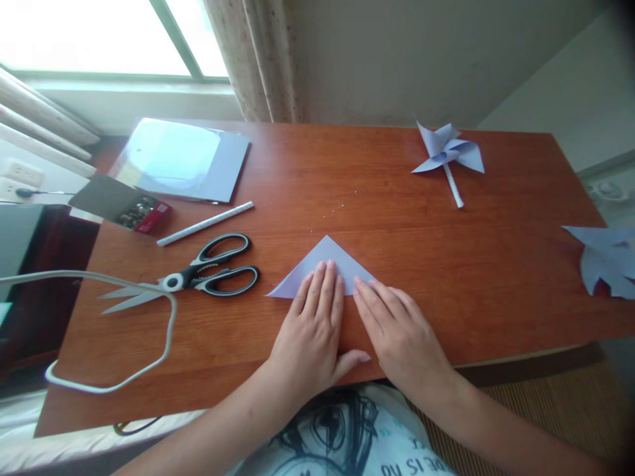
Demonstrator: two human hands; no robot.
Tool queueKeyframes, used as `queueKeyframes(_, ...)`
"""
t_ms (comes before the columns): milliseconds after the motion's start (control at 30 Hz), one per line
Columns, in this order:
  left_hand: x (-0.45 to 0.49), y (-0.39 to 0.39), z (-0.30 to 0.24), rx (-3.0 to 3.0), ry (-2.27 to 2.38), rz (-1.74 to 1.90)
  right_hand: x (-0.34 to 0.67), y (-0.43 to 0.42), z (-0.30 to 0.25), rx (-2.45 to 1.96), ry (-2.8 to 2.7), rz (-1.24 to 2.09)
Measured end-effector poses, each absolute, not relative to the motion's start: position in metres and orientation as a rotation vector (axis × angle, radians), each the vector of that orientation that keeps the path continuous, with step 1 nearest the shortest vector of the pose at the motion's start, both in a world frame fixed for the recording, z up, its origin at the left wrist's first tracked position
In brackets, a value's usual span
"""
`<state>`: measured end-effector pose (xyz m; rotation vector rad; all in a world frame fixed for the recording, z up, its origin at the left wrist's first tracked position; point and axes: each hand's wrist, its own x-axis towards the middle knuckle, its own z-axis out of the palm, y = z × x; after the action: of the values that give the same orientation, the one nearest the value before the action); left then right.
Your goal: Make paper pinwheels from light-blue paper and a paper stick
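Observation:
A sheet of white paper [325,252] folded into a triangle lies on the table, its peak pointing away from me. My left hand [312,324] rests flat on its middle, fingers stretched out over the paper and thumb apart. My right hand [397,317] lies with fingers extended over the triangle's right part, hiding its right corner. Left of the paper are scissors [193,274] with black and grey handles, blades slightly apart. Behind them is a rolled white paper stick [206,223].
A paper pinwheel [449,155] on a stick lies at the back right. Cut paper [608,261] sits at the right edge. On the left are an open box [131,208], a plastic-wrapped pack [183,162] and a white cable [171,330] crossing the scissor blades. Tiny scraps dot the table [317,158].

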<state>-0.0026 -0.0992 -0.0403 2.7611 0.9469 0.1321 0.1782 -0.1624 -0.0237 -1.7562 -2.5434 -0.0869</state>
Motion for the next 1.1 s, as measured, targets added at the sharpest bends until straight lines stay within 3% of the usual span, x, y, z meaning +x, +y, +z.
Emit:
queueKeyframes(567, -0.043, -0.077, -0.032, 2.785, 0.666, 0.034, 0.176, -0.162, -0.021, -1.801, -2.589, -0.169)
queueKeyframes(1100, -0.111, -0.1, -0.01, 3.019, 1.021, -0.053, 0.178, -0.157, -0.021, -1.767, -2.505, -0.089)
